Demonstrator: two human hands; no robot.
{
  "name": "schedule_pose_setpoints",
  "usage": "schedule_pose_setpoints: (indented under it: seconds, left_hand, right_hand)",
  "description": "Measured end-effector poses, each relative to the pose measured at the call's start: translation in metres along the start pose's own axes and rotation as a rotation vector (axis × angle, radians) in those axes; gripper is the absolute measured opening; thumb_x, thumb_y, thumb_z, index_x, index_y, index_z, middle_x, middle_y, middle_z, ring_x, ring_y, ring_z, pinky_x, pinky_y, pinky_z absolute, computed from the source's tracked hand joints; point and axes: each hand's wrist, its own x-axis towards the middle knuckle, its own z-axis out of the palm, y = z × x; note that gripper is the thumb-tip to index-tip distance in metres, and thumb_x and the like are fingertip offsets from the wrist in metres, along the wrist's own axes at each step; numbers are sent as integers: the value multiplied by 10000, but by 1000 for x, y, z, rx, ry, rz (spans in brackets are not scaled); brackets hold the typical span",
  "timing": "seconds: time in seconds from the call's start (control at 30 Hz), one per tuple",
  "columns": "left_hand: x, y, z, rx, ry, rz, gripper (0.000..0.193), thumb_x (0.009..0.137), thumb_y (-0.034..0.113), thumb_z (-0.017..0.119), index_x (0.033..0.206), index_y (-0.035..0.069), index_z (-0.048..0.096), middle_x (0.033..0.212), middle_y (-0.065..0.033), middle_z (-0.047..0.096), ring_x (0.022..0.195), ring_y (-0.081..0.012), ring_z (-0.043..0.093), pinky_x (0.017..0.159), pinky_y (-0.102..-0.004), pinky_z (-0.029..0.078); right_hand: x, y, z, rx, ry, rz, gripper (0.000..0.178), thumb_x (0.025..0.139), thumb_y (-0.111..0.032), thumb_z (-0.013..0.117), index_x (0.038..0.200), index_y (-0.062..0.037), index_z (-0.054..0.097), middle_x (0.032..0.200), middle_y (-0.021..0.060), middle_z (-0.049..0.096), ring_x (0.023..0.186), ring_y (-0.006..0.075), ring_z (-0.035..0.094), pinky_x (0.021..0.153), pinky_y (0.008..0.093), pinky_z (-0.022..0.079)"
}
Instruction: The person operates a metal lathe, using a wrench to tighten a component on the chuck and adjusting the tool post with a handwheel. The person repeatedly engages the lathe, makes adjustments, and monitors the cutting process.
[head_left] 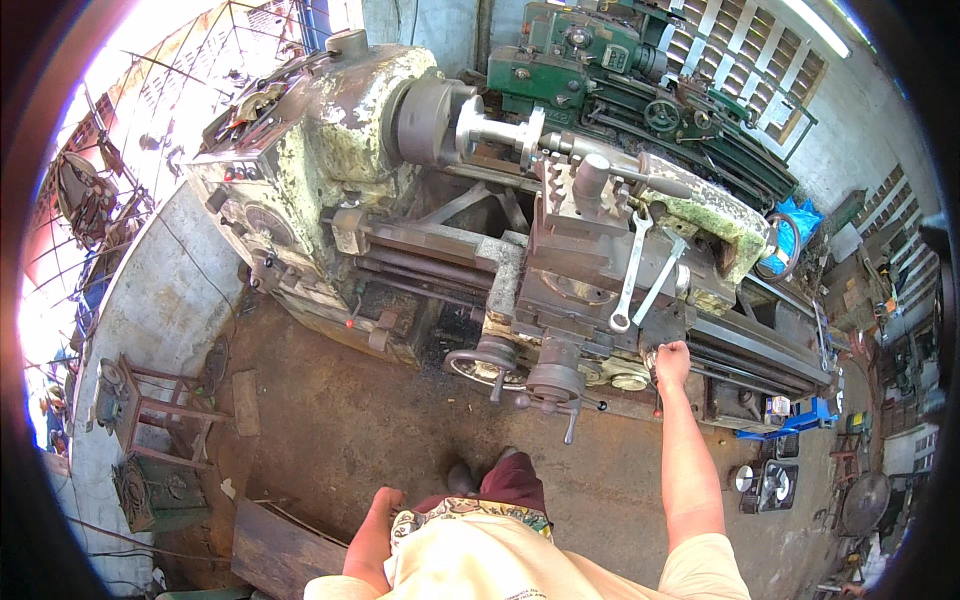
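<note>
My right arm reaches out to the right end of the carriage (570,290) of a large worn lathe. There my right hand (673,362) is closed in a fist against the machine, and what lies inside the fingers is hidden. Below it a small lever tip (657,412) shows red. My left hand (388,498) hangs low beside my waist, away from the machine, its fingers mostly out of sight. On the carriage top rest a combination wrench (632,268) and a second, smaller wrench (660,287). A flanged metal workpiece (500,131) sits between the chuck (432,120) and the tailstock (705,205).
Handwheels (487,365) and a crank handle (570,425) jut toward me from the carriage. A green lathe (575,65) stands behind. At left are a metal stool frame (170,410) and a wooden board (285,550); trays (775,485) lie on the floor at right.
</note>
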Motion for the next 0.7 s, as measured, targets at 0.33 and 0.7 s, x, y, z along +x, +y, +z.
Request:
schedule_pose_setpoints:
  seconds: [0.33,0.7]
  left_hand:
    - [-6,2,0,2,18,-14,511,917,489,540,1037,8,664,794,-140,622,624,-239,574,578,-411,489]
    - [-2,1,0,6,-3,-3,464,921,460,527,897,15,655,726,-122,602,591,-241,556,573,-414,481]
  right_hand:
    - [-4,-6,-3,-18,2,16,121,800,-147,633,781,-35,592,800,161,653,803,327,642,766,410,482]
    - [1,1,0,-8,-5,12,128,804,-151,636,780,-31,597,811,162,654,808,325,642,771,408,482]
